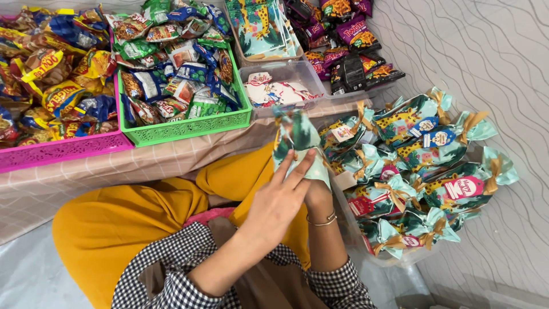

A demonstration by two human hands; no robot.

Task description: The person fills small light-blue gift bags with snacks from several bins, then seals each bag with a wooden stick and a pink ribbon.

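Figure: Two hands gather the neck of a printed treat bag above the lap.

The left hand (274,203) lies flat-fingered against the near side of the treat bag (297,143), its fingers extended and pressing the paper rather than curled round it. The right hand (318,191) is mostly hidden behind the left, closed about the bag's lower part – its exact grip cannot be told. The bag stands roughly upright, long axis running near to far, its ruffled top just beyond both hands. To the right lies a heap of finished bags (423,171) tied with gold ribbon; far left, on the low surface (171,157), sit a green basket (189,127) and a pink basket (63,150) of snack packets.
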